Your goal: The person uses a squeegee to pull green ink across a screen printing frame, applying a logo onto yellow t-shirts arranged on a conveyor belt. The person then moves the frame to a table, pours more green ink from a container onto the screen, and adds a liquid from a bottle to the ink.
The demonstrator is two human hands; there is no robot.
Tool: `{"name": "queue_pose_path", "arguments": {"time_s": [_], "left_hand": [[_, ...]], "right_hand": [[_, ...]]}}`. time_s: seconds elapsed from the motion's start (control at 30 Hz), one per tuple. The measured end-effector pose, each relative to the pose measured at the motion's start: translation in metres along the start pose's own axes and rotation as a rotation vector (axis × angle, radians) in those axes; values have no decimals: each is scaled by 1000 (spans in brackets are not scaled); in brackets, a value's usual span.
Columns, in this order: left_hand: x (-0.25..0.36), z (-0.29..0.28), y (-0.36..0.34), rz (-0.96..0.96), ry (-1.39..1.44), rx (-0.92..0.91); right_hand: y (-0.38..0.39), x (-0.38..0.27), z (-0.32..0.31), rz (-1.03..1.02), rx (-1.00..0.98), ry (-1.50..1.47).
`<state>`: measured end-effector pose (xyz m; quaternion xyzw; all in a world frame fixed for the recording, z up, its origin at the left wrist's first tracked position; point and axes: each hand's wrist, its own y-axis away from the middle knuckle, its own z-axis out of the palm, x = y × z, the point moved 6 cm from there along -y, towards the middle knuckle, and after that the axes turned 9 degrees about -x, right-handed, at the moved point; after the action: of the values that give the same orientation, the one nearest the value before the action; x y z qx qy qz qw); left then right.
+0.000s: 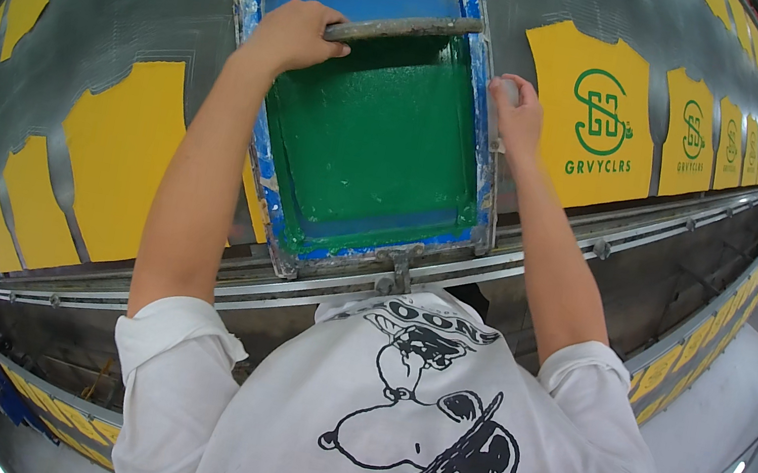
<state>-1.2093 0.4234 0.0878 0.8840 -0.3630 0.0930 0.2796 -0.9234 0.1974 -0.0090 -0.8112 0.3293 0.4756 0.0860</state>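
Gripping the left end of the grey squeegee bar (409, 29), your left hand (297, 35) is holding it between thumb and fingers. The bar is spanning the far part of the blue-and-white screen frame (485, 184), along the far side of the green ink (384, 147), its right end sitting slightly farther out. Your right hand (518, 114) is bending its fingers just beside the frame's right edge; I cannot tell whether they are touching it or pinching anything. A printed yellow panel (548, 94) is lying to the right. Squaring the bar to the frame, steadying its free right end and pressing evenly would probably be serving you best; leaning on one end is likely risking streaks.
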Motion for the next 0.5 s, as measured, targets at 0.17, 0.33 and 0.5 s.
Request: {"name": "queue_pose_path", "arguments": {"time_s": [0.17, 0.33, 0.5], "left_hand": [[-28, -12, 8, -170, -114, -93], [-33, -12, 0, -179, -206, 15], [-30, -12, -3, -136, -253, 58]], "right_hand": [[-22, -128, -9, -763, 204, 338], [-51, -178, 53, -926, -255, 734], [-64, -165, 81, -692, -356, 974]]}}
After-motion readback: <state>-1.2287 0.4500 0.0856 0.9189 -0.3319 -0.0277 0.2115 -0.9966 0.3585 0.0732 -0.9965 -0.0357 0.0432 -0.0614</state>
